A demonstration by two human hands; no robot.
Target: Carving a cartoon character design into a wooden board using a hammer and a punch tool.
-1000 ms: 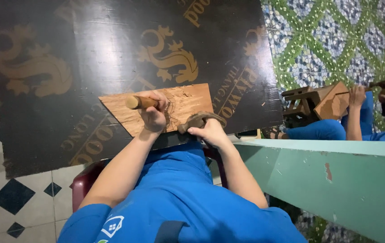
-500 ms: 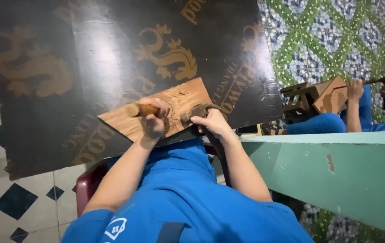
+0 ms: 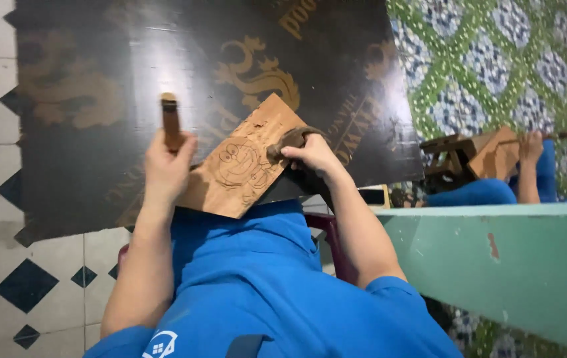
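Lifted off the carved board (image 3: 240,166), left hand (image 3: 167,166) grips a wooden-handled tool (image 3: 171,119) — right hand (image 3: 313,152) clutches another tool (image 3: 288,139) against it.

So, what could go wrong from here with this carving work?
1. The wooden board rests tilted on the lap, not clamped; it could slip.
2. The right hand presses a curved tool on the board; a slip might cut.
3. The left hand holds a wooden handle raised; it may hit fingers.
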